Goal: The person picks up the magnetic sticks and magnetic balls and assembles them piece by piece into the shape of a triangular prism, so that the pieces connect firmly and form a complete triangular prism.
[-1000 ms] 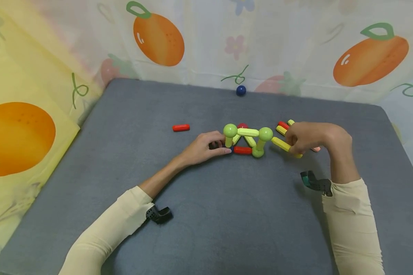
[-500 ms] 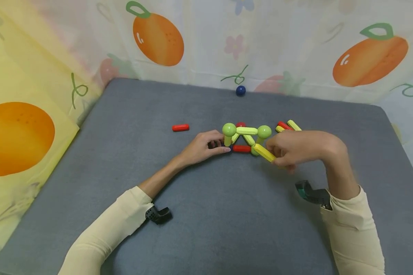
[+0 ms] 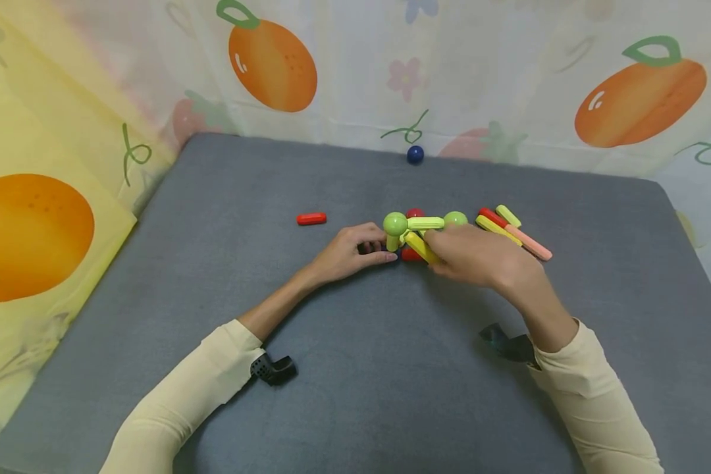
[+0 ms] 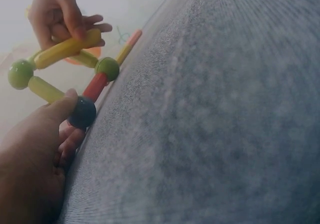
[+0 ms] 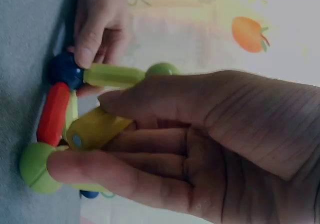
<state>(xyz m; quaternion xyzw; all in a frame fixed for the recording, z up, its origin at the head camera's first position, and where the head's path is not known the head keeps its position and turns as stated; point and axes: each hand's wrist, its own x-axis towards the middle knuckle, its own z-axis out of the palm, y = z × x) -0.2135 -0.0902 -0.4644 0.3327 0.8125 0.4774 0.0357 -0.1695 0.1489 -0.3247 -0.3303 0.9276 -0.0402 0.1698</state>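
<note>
A frame of magnetic rods and balls stands mid-table. Two light green balls at its top are joined by a pale rod (image 3: pixel 425 223), and a red ball (image 3: pixel 415 213) shows behind. At the near left lower corner, my left hand (image 3: pixel 346 255) holds the blue ball (image 5: pixel 65 70) between thumb and fingers. From that ball a red rod (image 5: pixel 53 112) runs to a lower green ball (image 5: pixel 40 167). My right hand (image 3: pixel 480 257) pinches a yellow rod (image 5: pixel 97 129), tilted, in front of the frame. In the head view this hand hides the frame's right side.
Loose rods lie right of the frame: a yellow rod (image 3: pixel 498 230), a red rod (image 3: pixel 493 216), a pink rod (image 3: pixel 530 243) and a pale one (image 3: pixel 508 215). Another red rod (image 3: pixel 311 218) lies left. A dark blue ball (image 3: pixel 415 155) rests at the back edge by the printed curtain (image 3: pixel 355 72).
My right hand has carried the yellow rod leftward from the loose rods to the front of the frame, uncovering the pink rod. My left hand has stayed on the blue ball.
</note>
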